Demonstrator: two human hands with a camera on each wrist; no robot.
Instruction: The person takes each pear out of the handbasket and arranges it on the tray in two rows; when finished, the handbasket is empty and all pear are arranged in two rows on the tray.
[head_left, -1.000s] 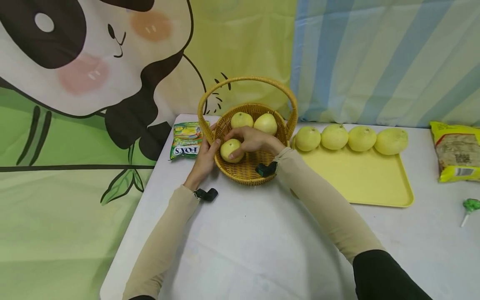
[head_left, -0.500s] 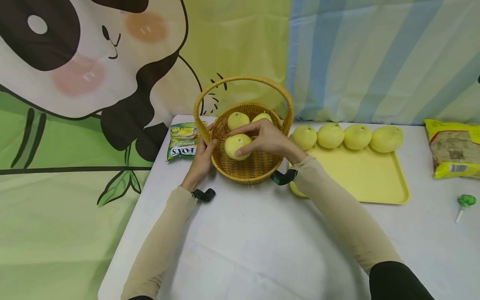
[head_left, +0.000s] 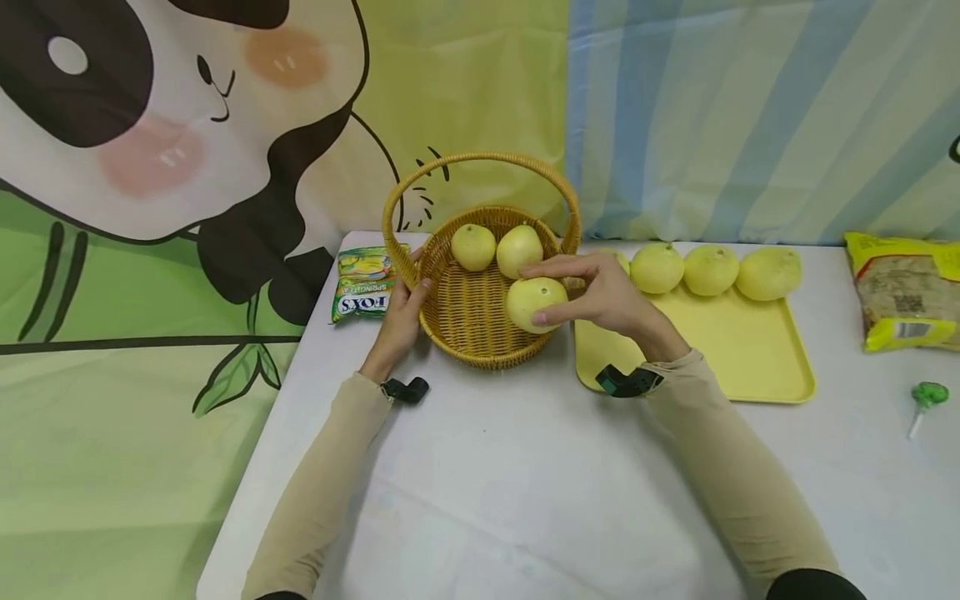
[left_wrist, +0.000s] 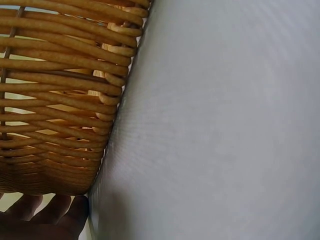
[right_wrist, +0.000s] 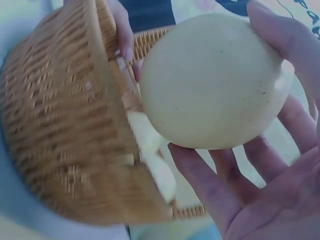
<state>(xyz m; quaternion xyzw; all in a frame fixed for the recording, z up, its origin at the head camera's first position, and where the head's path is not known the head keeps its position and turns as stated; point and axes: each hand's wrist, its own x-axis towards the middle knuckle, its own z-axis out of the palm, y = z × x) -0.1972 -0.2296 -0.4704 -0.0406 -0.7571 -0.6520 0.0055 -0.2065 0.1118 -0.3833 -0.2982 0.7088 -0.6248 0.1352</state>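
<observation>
A wicker basket [head_left: 480, 354] with an arched handle stands on the table, two yellow-green round fruits [head_left: 473, 247] at its back. The left hand [head_left: 399, 327] grips the basket's left rim, thumb inside; in the left wrist view its fingers [left_wrist: 50, 212] lie against the woven side [left_wrist: 55, 115]. Over the basket's right rim, the right hand [head_left: 611, 300] holds another fruit [head_left: 536, 305] between thumb and fingers. The right wrist view shows this fruit [right_wrist: 215, 82] large in the right hand [right_wrist: 275, 185], beside the basket [right_wrist: 65, 120].
To the right lies a yellow tray [head_left: 757, 354] with a row of several fruits [head_left: 711, 270] along its back edge. A green FOX'S packet [head_left: 363, 283] is left of the basket. At the far right are a yellow bag [head_left: 903, 292] and a green lollipop [head_left: 930, 394].
The right hand has lifted the front fruit from the basket's left part and carried it right, to the right rim. The left hand has kept its grip on the basket.
</observation>
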